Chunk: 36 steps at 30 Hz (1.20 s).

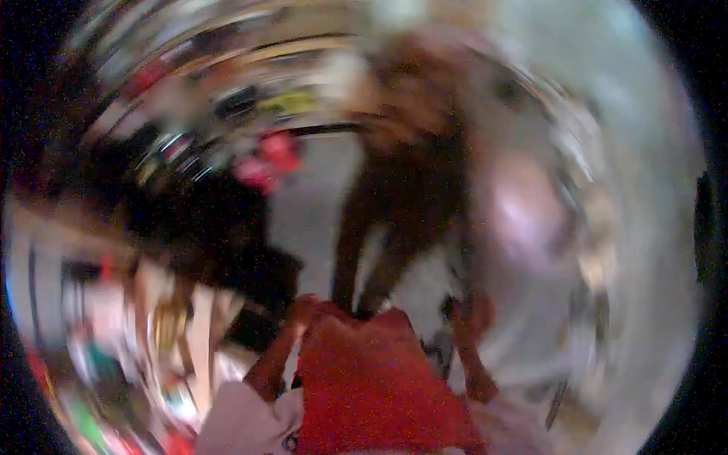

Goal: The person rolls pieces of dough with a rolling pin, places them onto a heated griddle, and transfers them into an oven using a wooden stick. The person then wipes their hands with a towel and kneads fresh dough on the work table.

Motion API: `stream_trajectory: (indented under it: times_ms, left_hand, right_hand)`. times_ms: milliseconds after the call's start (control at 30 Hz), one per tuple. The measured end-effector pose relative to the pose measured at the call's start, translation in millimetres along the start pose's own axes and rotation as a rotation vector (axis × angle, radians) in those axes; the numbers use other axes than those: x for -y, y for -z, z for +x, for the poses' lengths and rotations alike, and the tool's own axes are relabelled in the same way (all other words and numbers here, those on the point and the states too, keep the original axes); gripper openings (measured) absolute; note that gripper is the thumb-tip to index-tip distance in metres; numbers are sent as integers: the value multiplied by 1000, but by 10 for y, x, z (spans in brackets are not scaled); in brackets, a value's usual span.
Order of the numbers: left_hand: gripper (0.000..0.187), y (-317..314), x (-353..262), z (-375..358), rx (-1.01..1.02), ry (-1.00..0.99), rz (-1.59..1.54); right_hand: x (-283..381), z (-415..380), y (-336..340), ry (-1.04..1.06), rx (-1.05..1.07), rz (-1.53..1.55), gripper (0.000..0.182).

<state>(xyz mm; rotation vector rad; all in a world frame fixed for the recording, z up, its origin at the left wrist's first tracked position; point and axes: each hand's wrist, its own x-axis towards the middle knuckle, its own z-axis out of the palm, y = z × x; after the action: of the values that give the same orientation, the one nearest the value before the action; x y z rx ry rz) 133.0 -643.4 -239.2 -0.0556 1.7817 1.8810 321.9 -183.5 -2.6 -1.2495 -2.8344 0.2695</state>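
Note:
Strong motion blur smears the whole head view. My left hand (305, 307) is at the upper left corner of a red cloth or apron (371, 379) that covers my front. Its fingers are too blurred to show whether they grip the fabric. To the right of the red fabric, my right hand (476, 311) is stretched forward, close to a small dark shape (449, 307) that I cannot make out. Its fingers are smeared as well. Light sleeves reach partway down both arms.
Another person (409, 152) in dark clothing stands straight ahead, close by. A dark bulky shape (205, 227) is at the left, with a bright pink-red item (269, 161) beyond it. Blurred, cluttered goods (167, 326) fill the lower left. Pale grey floor (311, 197) shows between.

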Motion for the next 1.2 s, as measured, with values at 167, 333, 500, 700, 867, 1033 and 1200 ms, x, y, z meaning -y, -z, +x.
stream_trajectory:
  times_ms: [167, 333, 500, 700, 867, 1033, 1200]
  left_hand:
    - [37, -1777, -1732, 1118, 306, 397, 315]
    - [34, -3811, -3131, 992, 935, 96, 719]
    - [35, -5595, -2926, 1892, 1347, 31, 736]
    - [36, -7557, -3060, 2169, 1712, 82, 616]
    - [38, -9157, -2805, 2020, 1876, -169, 653]
    - [37, -9983, -2803, 1769, 1956, -159, 699]
    - [41, -10814, -2710, 1976, 1855, -329, 737]
  right_hand:
    - [-157, -69, -108, -247, -266, 128, 76]
    - [-176, -156, 278, -537, -270, 270, 69]
    - [-347, 74, 237, -737, -319, 215, 67]
    - [-752, 824, 472, -958, -355, 294, 70]
    - [-1633, 1974, 565, -1007, -436, 356, 78]
    - [-2327, 2851, 680, -993, -165, 413, 57]
    - [-2310, 2075, 1224, -1268, -97, 737, 42]
